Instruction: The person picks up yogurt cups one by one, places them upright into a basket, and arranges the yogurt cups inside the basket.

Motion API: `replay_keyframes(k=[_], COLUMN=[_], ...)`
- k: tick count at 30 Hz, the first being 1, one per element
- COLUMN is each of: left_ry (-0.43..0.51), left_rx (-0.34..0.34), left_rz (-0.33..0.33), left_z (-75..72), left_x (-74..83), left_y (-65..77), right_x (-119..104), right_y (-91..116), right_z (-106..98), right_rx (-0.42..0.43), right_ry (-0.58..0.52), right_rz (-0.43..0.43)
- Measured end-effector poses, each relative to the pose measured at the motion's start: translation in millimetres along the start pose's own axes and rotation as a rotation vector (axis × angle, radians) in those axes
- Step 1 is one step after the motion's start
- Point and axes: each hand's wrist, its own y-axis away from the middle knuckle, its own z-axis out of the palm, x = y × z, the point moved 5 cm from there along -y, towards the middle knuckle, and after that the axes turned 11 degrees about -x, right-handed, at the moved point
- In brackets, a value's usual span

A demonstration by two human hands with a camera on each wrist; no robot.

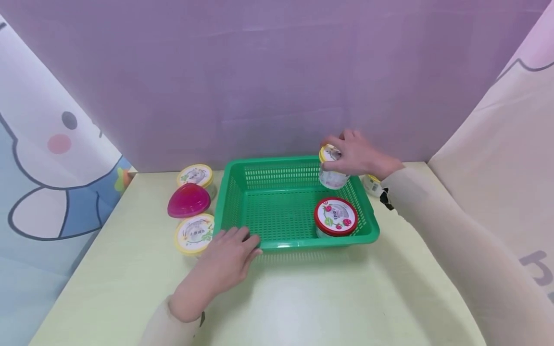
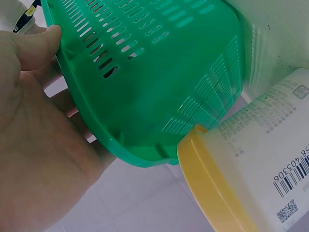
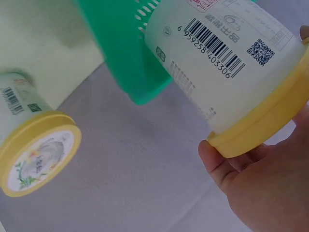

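A green plastic basket [image 1: 298, 244] with slotted sides stands on the table. At its front left corner my left hand [image 1: 227, 262] grips the rim, thumb on one side and fingers on the other in the left wrist view. My right hand [image 1: 357, 154] holds a translucent tub with a yellow lid [image 1: 333, 179] by the lid, over the basket's back right part. A barcode shows on the tub's side [image 3: 212, 53] in the right wrist view. Inside the basket, at the front right, sits a tub with a red, strawberry-printed lid [image 1: 335, 216].
Left of the basket are two yellow-lidded tubs, a back tub [image 1: 195, 175] and a front tub [image 1: 195, 234], with a pink dome-shaped piece [image 1: 189, 199] between them. Another yellow-lidded tub [image 1: 372, 185] stands right of the basket, partly hidden by the right arm. A purple cloth [image 1: 277, 96] hangs behind.
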Motion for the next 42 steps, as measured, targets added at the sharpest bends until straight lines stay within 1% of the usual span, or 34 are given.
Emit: replay_keyframes(k=[7,21,26,34,42], left_ry=[-0.004,-0.013,-0.012,-0.01,-0.003], left_rx=[0.007,0.019,0.023,0.038,0.039], left_rz=[0.006,0.016,0.014,0.013,0.015], left_z=[-0.5,0.4,0.8,1.6,0.5], left_x=[2.4,4.0,4.0,3.3,3.5], left_y=[0.1,-1.5,-2.3,-3.0,-2.7], right_x=[5.0,3.6,3.3,4.6,5.9], right_y=[-4.0,-9.4,-10.7,-14.0,-18.1], right_z=[17.4,46.6,52.8,60.9,67.1], right_rx=[-0.017,-0.087,-0.12,-0.13,-0.158], right_ry=[0.012,0.065,0.087,0.082,0.083], right_rz=[-0.027,-0.068,-0.077,-0.085,-0.049])
